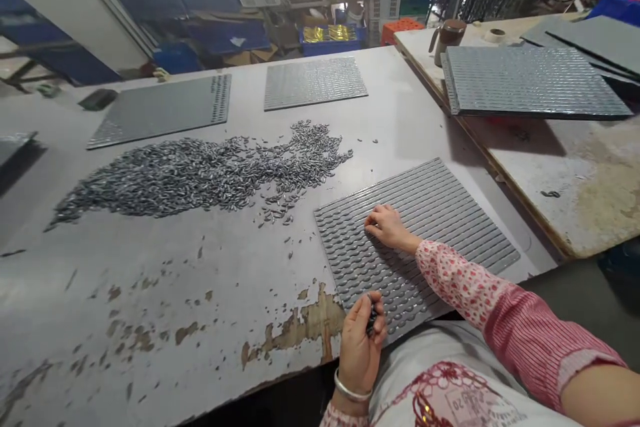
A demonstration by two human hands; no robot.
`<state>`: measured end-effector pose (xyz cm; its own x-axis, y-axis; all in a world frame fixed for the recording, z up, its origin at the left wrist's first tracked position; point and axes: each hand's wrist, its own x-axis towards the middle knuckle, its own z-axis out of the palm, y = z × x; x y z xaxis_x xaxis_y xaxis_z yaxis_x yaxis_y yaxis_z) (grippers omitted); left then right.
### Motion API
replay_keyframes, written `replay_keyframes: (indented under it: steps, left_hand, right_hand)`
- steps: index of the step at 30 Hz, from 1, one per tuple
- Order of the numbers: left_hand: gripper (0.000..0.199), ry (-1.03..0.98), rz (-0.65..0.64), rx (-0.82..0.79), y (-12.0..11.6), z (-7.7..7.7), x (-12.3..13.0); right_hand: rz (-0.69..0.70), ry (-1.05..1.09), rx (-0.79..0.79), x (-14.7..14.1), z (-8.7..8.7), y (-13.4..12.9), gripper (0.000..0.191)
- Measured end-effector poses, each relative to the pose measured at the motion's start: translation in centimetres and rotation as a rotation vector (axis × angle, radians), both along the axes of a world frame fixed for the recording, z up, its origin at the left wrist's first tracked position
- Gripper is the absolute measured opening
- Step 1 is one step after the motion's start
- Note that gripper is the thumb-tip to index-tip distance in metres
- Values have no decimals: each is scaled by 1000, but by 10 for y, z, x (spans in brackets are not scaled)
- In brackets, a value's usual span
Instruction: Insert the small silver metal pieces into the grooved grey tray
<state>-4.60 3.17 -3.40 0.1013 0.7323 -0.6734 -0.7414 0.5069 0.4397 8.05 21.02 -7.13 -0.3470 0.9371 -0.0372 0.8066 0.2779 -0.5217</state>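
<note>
- At far left: flat grey panel [160, 110] on the white table [240, 247], beyond the heap of small dark pieces [170, 177]; heap spread lengthwise from left toward the middle, with its right end nearer to the ridged panel.
- Far and central: second grey panel [316, 85], flat, apart from the heap and well beyond both hands.
- Left hand [359, 340], in the near foreground: palm turned up and inward, with fingers curled around a few small dark pieces [371, 321]; at the near left part of the ridged panel. Long axes of the held pieces partly hidden by the fingers, hence not readable.
- Ridged panel [463, 227], directly in front of the person: flat on the table, turned at a slant, with ridges running from left to right and slightly toward the far side. Bumpy to the left, along rows of seated pieces [345, 227]; smoother to the right.
- Right hand [389, 227], over the left part of the same panel: forearm reaching in from the near right, fingertips bent down and drawn together, pointing left. Contents of the fingertips impossible to tell. Held pieces to the near side of these fingertips, inside the left hand; heap to their left and farther off.
- At far right: grey panel with shiny rows [530, 80], over the edge of the side table [540, 173], beside a brown jug [450, 37].
</note>
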Motion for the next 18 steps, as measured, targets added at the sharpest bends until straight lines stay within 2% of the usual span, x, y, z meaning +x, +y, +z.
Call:
replay_keyframes:
  steps: [7,12,14,18]
  left_hand:
    - [33,-4,11,-12,2,-5,-2]
    - [33,-11,-4,0,9,-5,-2]
    - [34,-8,-9,11,13,-4,-1]
    - [37,74,-10,36,20,-4,0]
  right_hand:
    - [-36,-74,75,-2,-9,2,11]
    - [-54,26,55,1,-2,0,10]
    - [24,196,-27,3,6,-9,15]
    - [385,583,-414,10,27,-42,24]
